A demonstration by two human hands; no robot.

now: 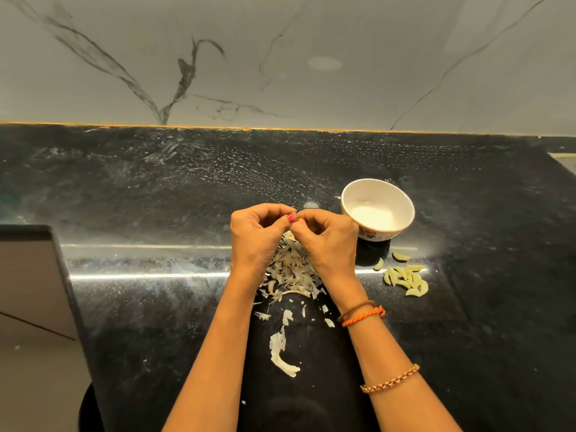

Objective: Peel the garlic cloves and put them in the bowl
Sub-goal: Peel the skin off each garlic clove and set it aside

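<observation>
On the dark surface, the left hand and right hand meet fingertip to fingertip, fingers curled, pinching something too small to make out. Under them lies a heap of skins. At 2 o'clock from the hands stands the white bowl; at 4 o'clock, peeled cloves lie outside it

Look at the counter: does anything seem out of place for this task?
Yes. The peeled cloves lie on the counter right of the skins, while the bowl looks empty, though cloves belong in it.
</observation>
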